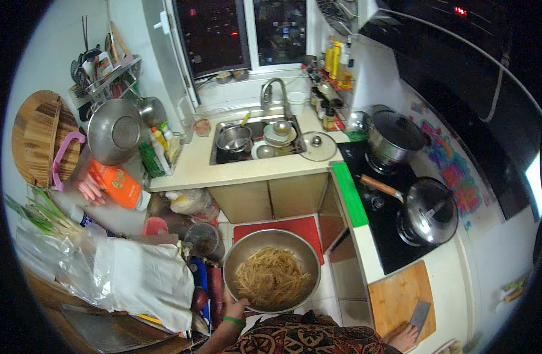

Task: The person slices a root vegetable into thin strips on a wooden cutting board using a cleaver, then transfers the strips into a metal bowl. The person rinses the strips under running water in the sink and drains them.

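Note:
My left hand (235, 307), with a green band at the wrist, grips the near-left rim of a large stainless steel bowl (314, 265). The bowl is held above the floor in front of my body. A heap of thin yellow-brown strips of food (271, 274), perhaps cut potato, fills its middle. At the lower right, my right hand (403, 338) is on a cleaver (419, 315) lying flat on a wooden cutting board (388, 294). My fingers are at the cleaver's near end; its handle is hidden.
Right of me, a lidded wok (430, 212) and a steel pot (392, 132) stand on the black gas hob (381, 256). The sink (249, 160) ahead holds dishes and a pan. A glass lid (317, 148) lies beside it. A white cloth (147, 278) and scallions (45, 219) are at left.

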Action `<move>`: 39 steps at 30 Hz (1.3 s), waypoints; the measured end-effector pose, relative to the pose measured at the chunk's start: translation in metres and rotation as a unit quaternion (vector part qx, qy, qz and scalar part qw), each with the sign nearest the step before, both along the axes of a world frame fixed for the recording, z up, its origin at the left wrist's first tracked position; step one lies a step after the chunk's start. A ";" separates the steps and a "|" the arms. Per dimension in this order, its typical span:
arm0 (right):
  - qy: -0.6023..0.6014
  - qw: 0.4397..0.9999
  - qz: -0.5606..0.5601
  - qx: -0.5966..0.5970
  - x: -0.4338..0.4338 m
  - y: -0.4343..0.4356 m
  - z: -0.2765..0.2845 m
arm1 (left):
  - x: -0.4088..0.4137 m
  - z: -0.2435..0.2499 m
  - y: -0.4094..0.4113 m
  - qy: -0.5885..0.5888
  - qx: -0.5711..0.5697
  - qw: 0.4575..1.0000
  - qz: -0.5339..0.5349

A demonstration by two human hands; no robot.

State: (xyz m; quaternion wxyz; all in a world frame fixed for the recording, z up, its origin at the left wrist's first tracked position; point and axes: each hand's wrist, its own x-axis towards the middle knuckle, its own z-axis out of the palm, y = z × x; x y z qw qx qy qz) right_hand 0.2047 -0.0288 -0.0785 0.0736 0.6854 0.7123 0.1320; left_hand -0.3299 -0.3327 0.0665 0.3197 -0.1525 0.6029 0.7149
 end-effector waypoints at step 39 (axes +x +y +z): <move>0.501 0.761 0.389 -0.137 -0.825 0.255 0.191 | -0.536 -0.012 0.375 -0.012 0.129 0.991 -0.010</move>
